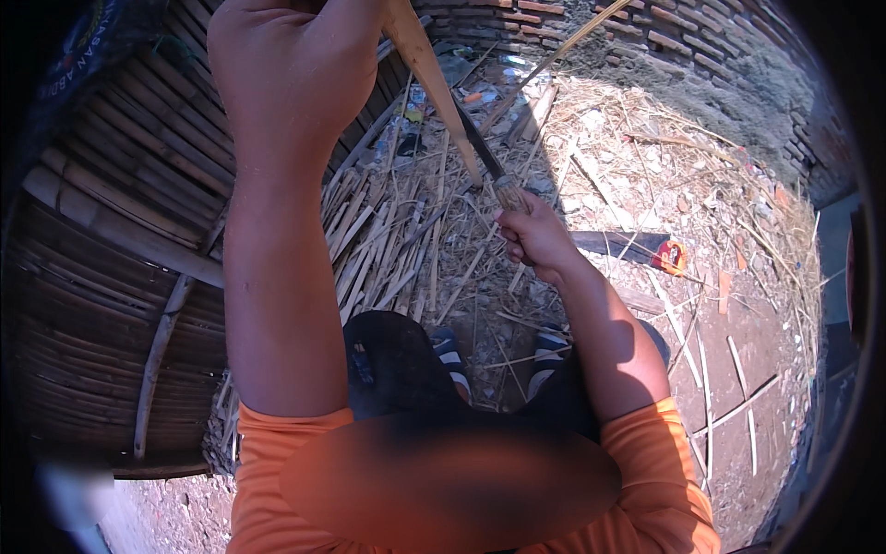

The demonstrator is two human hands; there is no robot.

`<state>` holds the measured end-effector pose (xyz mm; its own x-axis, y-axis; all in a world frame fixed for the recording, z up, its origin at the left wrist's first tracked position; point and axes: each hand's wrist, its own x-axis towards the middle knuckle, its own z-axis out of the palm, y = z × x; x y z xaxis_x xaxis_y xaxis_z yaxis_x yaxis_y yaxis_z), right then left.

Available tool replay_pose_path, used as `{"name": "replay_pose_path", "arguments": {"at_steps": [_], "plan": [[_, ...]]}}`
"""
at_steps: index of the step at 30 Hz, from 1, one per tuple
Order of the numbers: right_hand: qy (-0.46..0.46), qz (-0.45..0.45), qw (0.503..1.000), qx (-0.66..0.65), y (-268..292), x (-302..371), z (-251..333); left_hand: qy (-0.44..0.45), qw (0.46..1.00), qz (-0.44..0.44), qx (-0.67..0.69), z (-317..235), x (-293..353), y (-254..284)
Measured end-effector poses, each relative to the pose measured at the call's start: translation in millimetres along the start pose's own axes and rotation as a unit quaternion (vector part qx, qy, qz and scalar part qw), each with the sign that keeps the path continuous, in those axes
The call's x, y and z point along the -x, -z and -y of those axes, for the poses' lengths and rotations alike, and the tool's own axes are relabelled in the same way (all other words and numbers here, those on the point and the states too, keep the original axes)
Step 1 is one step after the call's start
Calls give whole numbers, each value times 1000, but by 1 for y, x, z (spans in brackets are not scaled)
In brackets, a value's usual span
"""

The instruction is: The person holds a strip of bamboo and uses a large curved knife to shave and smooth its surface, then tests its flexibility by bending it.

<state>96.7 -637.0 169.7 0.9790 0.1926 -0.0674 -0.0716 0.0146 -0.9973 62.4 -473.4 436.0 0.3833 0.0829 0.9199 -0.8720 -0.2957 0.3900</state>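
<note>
My left hand (293, 69) is raised high at the top edge, closed around a long split bamboo strip (432, 81); part of its grip is cut off by the picture edge. The strip slants down toward the right, tapering at its lower end. My right hand (535, 233) is closed on the pale handle of a large knife (509, 192). The dark blade points up and left, close along the lower part of the strip; I cannot tell whether they touch.
Many split bamboo strips (383, 254) lie heaped left of my feet. A saw with an orange handle (672, 258) rests on the ground at right. Bamboo slat walling (120, 212) stands at left, a brick wall (674, 37) behind. Straw and shavings (637, 120) litter the ground.
</note>
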Motion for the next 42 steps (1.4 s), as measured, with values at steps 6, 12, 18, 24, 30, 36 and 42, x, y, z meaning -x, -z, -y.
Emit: {"name": "replay_pose_path", "arguments": {"at_steps": [6,12,18,24,30,36,42], "plan": [[79,-39,980,179,-19,-2,8,23,1000,-2,-22,5,-7,14],[149,-93,936,306,-25,16,22,9,1000,14,-7,-3,-2,12],[196,-61,951,232,-29,18,49,-47,998,-33,-40,17,-4,16],[176,-83,949,250,-30,-4,-9,-39,997,-11,-61,-5,-3,17],[63,-24,984,163,-21,-34,-37,11,1000,13,-16,-1,-9,27],[-98,31,995,-14,-18,-15,7,4,999,35,3,4,-10,14],[124,-89,959,240,-15,-1,2,25,996,66,62,-6,-3,4]]}}
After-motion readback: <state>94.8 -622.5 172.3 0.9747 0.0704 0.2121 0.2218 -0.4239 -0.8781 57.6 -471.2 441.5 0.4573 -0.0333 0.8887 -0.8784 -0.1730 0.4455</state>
